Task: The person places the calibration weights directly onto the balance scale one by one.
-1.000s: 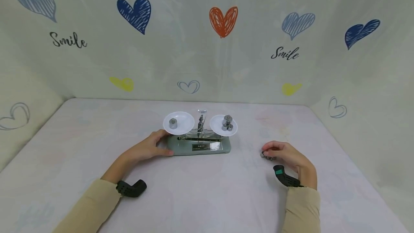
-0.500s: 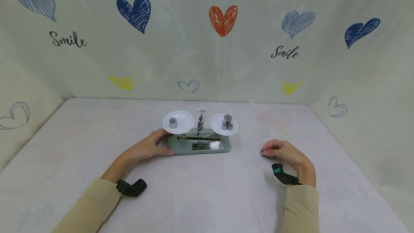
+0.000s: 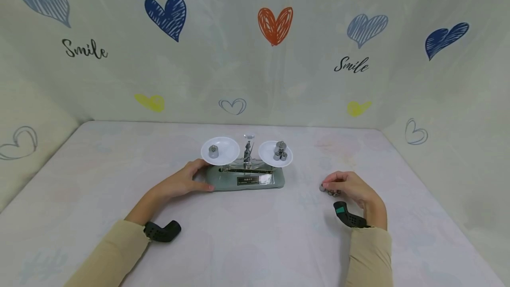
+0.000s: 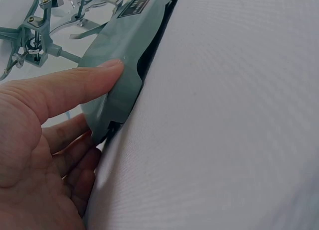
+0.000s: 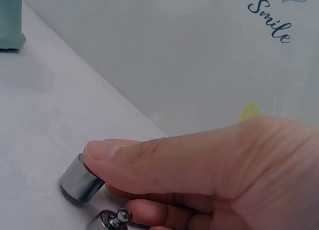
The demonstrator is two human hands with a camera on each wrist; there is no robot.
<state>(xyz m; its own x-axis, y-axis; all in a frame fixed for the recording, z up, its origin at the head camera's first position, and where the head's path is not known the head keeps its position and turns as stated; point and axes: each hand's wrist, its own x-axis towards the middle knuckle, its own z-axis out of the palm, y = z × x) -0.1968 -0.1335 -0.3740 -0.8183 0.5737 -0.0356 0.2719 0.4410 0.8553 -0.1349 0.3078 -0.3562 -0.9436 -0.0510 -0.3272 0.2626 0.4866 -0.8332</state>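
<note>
A green-based balance scale [image 3: 260,181] stands on the table with two white pans. My left hand [image 3: 181,183] holds its left end, the thumb [image 4: 99,80] on the front of the base and the fingers around the end. One metal weight [image 3: 213,151] sits in the left pan [image 3: 227,152]; several weights [image 3: 280,150] are grouped in the right pan [image 3: 264,154]. To the right of the scale, my right hand [image 3: 352,186] pinches a silver weight [image 5: 79,180] by its top, tilted low over the table. Smaller knobbed weights [image 5: 110,221] lie beside it, partly hidden by the fingers.
The white tabletop [image 3: 247,234] ends at the back against a curtain-like backdrop [image 3: 223,65] printed with hearts and words. A black wrist camera [image 3: 161,231] is strapped to the left wrist, another black camera [image 3: 349,216] to the right.
My right hand has shifted slightly left with the pinched weight, and the small weights beside it show more plainly. The left hand and the scale stay where they were.
</note>
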